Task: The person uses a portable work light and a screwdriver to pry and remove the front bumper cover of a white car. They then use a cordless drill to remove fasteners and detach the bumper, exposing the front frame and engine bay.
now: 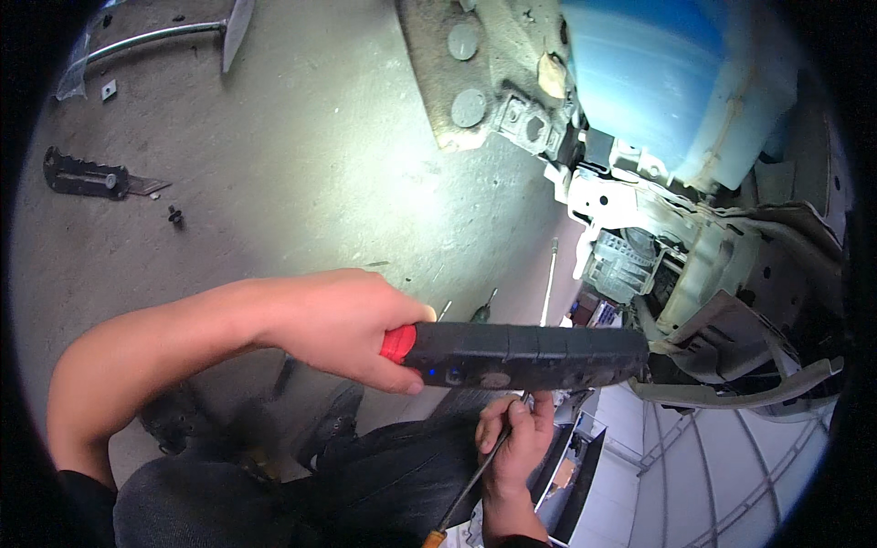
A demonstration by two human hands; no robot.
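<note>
My left hand (352, 329) grips the red end of a long black work light (525, 352), which has a small blue indicator lit on its side and lies horizontally across the view. Below the light, my right hand (514, 434) has its fingers closed on the thin metal shaft of a screwdriver (466, 489), whose yellow handle hangs toward the lower edge. The fingertips of that hand are at the light's underside, and whether they touch it I cannot tell. Just beyond both hands is an opened vehicle body with bare brackets (603, 196) and bent panels (731, 384).
A blue translucent panel or tank (653, 73) is at the upper right. On the concrete floor (274, 173) lie a black utility knife (87, 178), a small black clip (175, 216), a metal rod (155, 36) and more tools behind the light. My dark-clothed legs (201, 502) are below.
</note>
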